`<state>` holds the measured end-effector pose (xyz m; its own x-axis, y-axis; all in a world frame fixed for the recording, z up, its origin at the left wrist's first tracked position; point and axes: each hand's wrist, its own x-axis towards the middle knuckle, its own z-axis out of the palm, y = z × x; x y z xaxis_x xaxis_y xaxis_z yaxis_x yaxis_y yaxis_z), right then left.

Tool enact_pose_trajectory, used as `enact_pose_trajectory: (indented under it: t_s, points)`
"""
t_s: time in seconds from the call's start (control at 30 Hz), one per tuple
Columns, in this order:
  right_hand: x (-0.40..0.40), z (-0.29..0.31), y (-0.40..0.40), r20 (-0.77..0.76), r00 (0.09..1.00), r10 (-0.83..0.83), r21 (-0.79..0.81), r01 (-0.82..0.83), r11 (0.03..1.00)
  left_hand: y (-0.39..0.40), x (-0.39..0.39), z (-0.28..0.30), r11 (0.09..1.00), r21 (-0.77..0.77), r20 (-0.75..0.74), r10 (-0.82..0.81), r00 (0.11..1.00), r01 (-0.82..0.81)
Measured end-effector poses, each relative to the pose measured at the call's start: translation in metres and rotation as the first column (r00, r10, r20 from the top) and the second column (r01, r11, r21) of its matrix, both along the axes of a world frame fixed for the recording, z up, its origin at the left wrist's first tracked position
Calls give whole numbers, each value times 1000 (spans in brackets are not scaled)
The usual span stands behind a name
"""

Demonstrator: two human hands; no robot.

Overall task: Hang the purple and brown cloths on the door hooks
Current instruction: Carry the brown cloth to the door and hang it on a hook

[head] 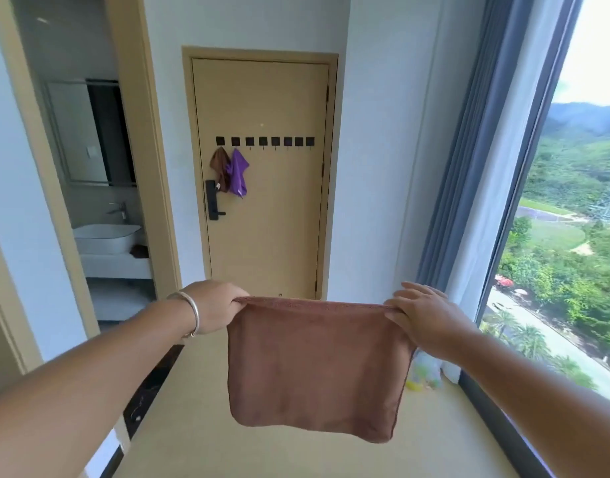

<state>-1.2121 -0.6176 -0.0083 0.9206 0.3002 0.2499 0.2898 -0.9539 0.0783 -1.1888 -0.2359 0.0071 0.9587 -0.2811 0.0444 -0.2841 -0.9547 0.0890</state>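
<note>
Left hand (216, 307) pinches the upper left corner of a brown cloth (317, 367); right hand (421, 315) pinches the upper right corner between thumb and lower fingers, the other fingers extended. Cloth hangs flat between the hands, top edge taut. Silver bangle (189, 313) on left wrist. Beyond the hands, well apart: closed door (279, 219) with a row of black hooks (265, 141). A second brown cloth (220, 167) hangs on the leftmost hook, a purple cloth (238, 174) just beside it on the next.
</note>
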Motion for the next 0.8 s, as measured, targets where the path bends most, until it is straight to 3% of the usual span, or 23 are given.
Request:
enact_pose_trajectory:
  t_s: [0.17, 0.4, 0.6, 0.8]
  points:
    - [-1, 80, 6, 104, 995, 13, -6, -13, 1000, 2, -8, 83, 999, 16, 82, 33, 996, -34]
    - [-1, 148, 21, 202, 979, 34, -39, -27, 999, 10, -33, 150, 992, 68, 187, 90, 978, -105]
    - [0, 169, 48, 267, 963, 32, 14, -37, 999, 31, -44, 173, 983, 124, 275, 99, 956, -138]
    - [15, 158, 77, 243, 969, 53, -51, -42, 998, 60, -33, 162, 977, 149, 277, 105, 955, -150]
